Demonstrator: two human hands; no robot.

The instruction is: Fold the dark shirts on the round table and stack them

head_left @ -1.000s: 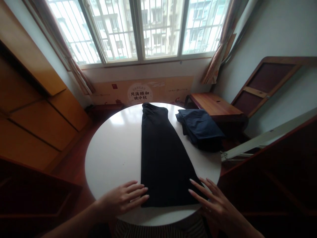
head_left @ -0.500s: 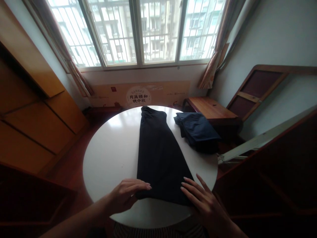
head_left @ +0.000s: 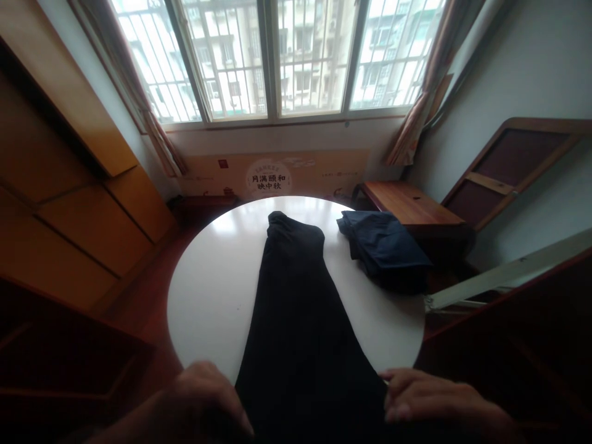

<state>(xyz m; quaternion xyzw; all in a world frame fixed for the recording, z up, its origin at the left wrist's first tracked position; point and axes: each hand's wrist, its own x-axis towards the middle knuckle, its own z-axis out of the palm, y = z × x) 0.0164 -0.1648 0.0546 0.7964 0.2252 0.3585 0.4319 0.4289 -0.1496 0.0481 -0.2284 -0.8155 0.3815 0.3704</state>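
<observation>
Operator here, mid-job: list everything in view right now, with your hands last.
round table: one, white, centre of view
long garment: one, black, lying lengthwise on the table, running to its near edge
folded garment: one, dark navy, far right of the table
low wooden bench: one, reddish brown, beyond the table on the right
barred window: one, white frame, far wall
curtains: two, beige-brown, either side of the window
printed wall panel: one, tan, below the window
wooden cabinet doors: several, orange-brown, left
left hand: one, at the black garment's near left edge
right hand: one, at its near right edge
</observation>
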